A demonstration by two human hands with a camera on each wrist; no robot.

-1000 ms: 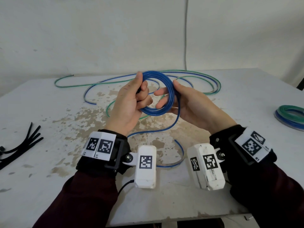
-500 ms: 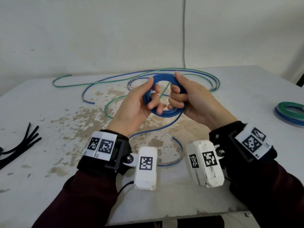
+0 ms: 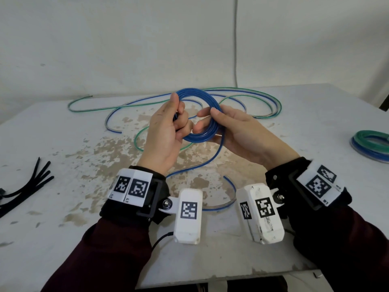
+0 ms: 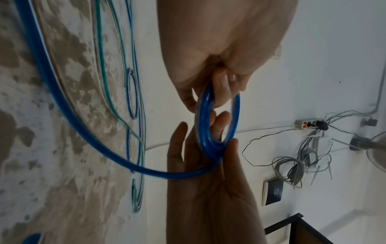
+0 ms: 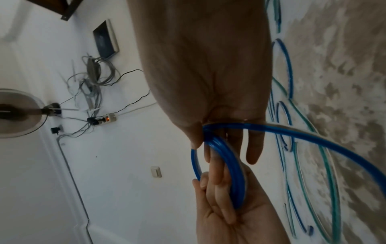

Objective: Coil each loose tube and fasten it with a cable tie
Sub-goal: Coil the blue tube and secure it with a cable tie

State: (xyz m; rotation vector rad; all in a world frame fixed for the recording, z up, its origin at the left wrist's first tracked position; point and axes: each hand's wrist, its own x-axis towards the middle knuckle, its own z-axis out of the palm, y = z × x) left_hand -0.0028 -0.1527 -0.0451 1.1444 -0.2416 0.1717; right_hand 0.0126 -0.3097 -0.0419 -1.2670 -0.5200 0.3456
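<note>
Fingers, left hand: curled round the left side of the blue coil, thumb up along the outside of the loops, the other fingers tucked through the middle; clamped on it.
Fingers, right hand: thumb laid over the top of the coil's right side, fingers reaching under and through the ring, so the loops are pinched between thumb and fingers.
Blue coil: several turns of blue tube bunched into a ring, held between both hands above the counter, roughly upright and turned toward the person.
Loose tail: one blue strand drops from the ring's right side, runs down toward the wrists, touches the counter and curves round in a hook between the two wrist cameras.
From the left wrist: the ring sits edge-on between the two palms, the tail sweeping away low over the stained surface.
Other loose tubes: green and blue lengths lie sprawled in long loops on the far part of the counter, behind the hands.
Coiled bundle: green and blue rings stacked flat at the counter's right edge, well apart from the hands.
Cable ties: a bunch of black ones lies fanned out at the left edge, untouched.
Counter: white, with brown patches where the coating has worn off in the middle.
</note>
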